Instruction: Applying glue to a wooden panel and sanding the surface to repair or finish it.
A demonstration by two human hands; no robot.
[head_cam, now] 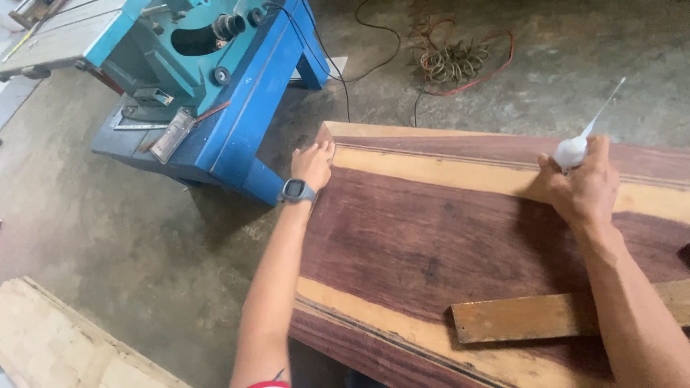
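A wide wooden slab [431, 230], dark reddish-brown with pale yellow bands, fills the lower right. My left hand [313, 164] lies flat on the slab's far left corner, fingers together, a dark watch on the wrist. My right hand [586, 187] is closed around a small white squeeze bottle [573, 151] with a long thin nozzle pointing up and to the right, held over the slab's pale upper band. A narrow light-brown wood strip [525, 316] lies on the slab under my right forearm.
A blue and teal table saw stand [215, 86] sits on the concrete floor left of the slab. A coil of cable [453, 61] lies on the floor beyond it. A pale board [57, 345] sits at the lower left.
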